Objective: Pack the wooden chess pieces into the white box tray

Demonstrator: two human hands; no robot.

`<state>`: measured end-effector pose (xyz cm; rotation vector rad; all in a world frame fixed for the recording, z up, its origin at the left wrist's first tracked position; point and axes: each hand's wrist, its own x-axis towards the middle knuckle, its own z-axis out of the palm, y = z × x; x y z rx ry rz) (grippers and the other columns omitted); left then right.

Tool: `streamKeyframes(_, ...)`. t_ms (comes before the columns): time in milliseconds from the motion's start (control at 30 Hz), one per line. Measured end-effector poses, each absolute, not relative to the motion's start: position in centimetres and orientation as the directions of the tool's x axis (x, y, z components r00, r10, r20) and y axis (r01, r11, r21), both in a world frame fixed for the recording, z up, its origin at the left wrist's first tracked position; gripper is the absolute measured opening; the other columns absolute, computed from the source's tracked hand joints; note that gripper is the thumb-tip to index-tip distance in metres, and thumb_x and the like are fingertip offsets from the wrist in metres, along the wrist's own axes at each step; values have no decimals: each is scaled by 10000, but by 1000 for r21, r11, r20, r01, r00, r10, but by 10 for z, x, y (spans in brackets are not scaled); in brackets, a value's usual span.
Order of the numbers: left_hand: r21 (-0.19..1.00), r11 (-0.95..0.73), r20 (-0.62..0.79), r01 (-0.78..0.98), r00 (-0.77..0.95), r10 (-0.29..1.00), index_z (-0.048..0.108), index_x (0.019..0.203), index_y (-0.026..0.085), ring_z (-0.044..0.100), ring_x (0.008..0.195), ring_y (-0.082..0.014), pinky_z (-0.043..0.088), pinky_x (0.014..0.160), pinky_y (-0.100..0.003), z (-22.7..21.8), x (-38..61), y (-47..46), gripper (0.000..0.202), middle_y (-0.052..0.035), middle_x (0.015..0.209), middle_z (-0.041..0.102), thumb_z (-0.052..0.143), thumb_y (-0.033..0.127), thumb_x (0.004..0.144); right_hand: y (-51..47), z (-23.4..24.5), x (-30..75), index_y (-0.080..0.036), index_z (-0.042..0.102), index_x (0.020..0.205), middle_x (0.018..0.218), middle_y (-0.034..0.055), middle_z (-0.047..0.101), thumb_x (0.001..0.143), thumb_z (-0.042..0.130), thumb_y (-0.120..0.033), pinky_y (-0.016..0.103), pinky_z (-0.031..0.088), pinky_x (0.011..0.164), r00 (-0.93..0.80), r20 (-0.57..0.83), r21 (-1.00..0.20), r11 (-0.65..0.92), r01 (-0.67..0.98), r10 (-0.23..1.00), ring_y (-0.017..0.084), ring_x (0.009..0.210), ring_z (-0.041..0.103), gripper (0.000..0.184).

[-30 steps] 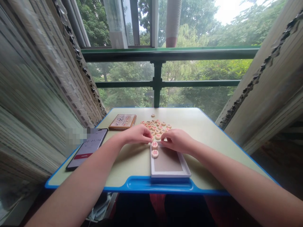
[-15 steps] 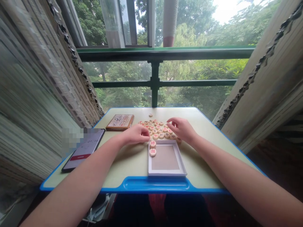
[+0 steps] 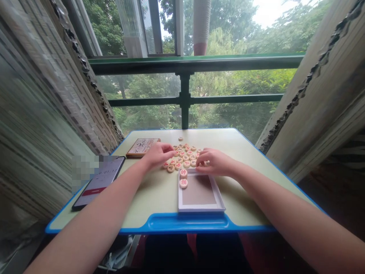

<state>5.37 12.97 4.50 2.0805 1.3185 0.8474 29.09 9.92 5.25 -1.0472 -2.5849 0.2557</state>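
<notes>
A wide window with a green railing (image 3: 196, 62) looks onto trees, and woven blinds (image 3: 42, 95) hang at either side. Against the railing stands a pale folding table (image 3: 251, 163) with a blue rim, and a person's two bare forearms reach across it from the near edge.

A dark phone (image 3: 98, 182) lies at the table's left edge, its screen lit with a timer readout. Near the middle, just behind the blue front lip, sits a shallow white box (image 3: 199, 208) with a brown floor. Well behind the phone, a brown printed lid (image 3: 139, 147) lies flat.

The left hand (image 3: 155, 155) rests just right of the lid, palm down. Its fingers stretch loosely toward the left side of a cluster of round wooden chess pieces (image 3: 186, 156) and touch the nearest of them. Whether it has hold of one cannot be told.

The right hand (image 3: 216, 163) lies palm down at the box's far right corner, against the right side of the cluster. Its fingers curl downward over the box rim. Whether they pinch a piece cannot be told.

The cluster lies flat on the tabletop between the two hands, just behind the box. Two pieces with red characters (image 3: 183, 178) sit inside the box, one behind the other along its left wall at the far corner. A single piece (image 3: 180, 139) lies apart, behind the cluster.
</notes>
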Motion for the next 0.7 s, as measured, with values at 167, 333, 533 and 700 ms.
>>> streamKeyframes(167,733,-419,290,536,310,905,675,773,121,571,579,-143,456,559,-261,47,55,128,274,-36,650,651,587,370,699,101,44,285,-163,696,723,686,36,617,754,606,-201,243,406,650,-709,261,-242,756,609,655,129,665,517,103)
streamKeyframes(333,756,-471,363,455,308,880,676,853,134,634,728,-181,508,675,-300,50,58,124,266,-67,819,698,601,347,713,101,40,281,-158,685,712,706,42,614,775,600,-205,236,406,660,-715,299,-246,775,582,632,124,672,521,115)
streamKeyframes(533,831,-431,352,351,268,897,500,1198,149,646,809,-191,530,691,-322,43,58,129,544,-115,1059,637,636,336,706,98,42,279,-161,691,729,718,40,617,771,610,-227,219,395,625,-671,249,-277,715,642,699,118,665,526,113)
streamKeyframes(700,870,-390,340,300,206,917,335,1309,165,646,828,-190,524,678,-317,42,56,134,653,-119,1070,614,593,384,751,100,41,283,-157,693,744,720,45,626,779,600,-224,225,401,637,-664,266,-271,715,645,699,128,690,534,119)
